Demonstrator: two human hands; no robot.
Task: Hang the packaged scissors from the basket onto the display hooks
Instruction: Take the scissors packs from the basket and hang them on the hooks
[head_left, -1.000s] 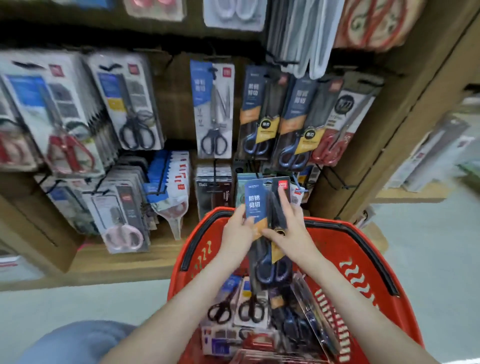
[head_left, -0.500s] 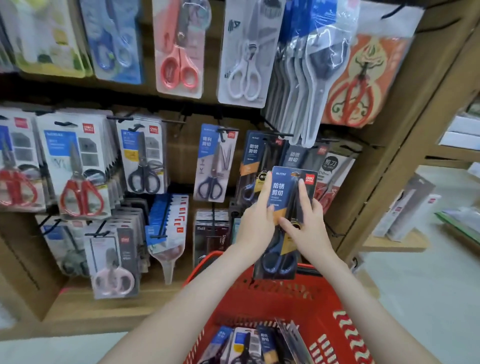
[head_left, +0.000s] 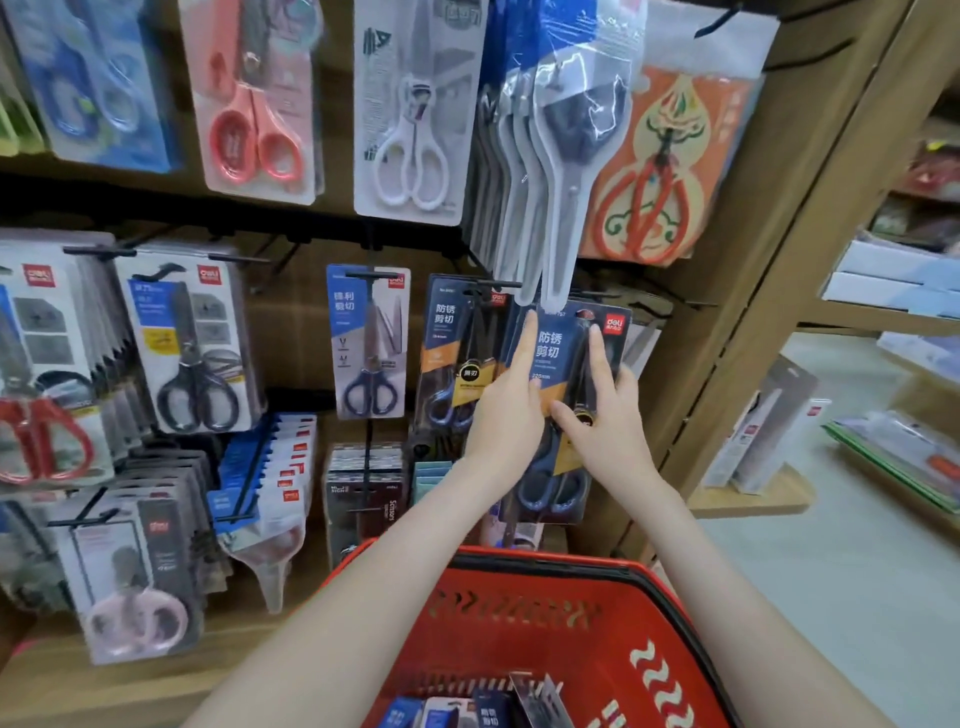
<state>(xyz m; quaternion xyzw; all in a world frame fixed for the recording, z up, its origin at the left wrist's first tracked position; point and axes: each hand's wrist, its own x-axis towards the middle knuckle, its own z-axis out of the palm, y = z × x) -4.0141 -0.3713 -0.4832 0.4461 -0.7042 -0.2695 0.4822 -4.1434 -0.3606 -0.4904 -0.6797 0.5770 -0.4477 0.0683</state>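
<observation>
Tight at the top: tips of the clear blister packs (head_left: 550, 208) overlapping the upper edge of the packaged scissors (head_left: 566, 358). Just left, a matching hung pack (head_left: 454, 353) on its display hook (head_left: 498, 284); to the right, a small gap before the wooden upright (head_left: 753, 312). Open room below, down to the red basket (head_left: 545, 564) rim. Since half a second ago: raised higher, top now level with the hook row. Held upright between left hand (head_left: 506, 415) and right hand (head_left: 608, 421), index fingers stretched up the side edges, thumbs pressed on the front.
</observation>
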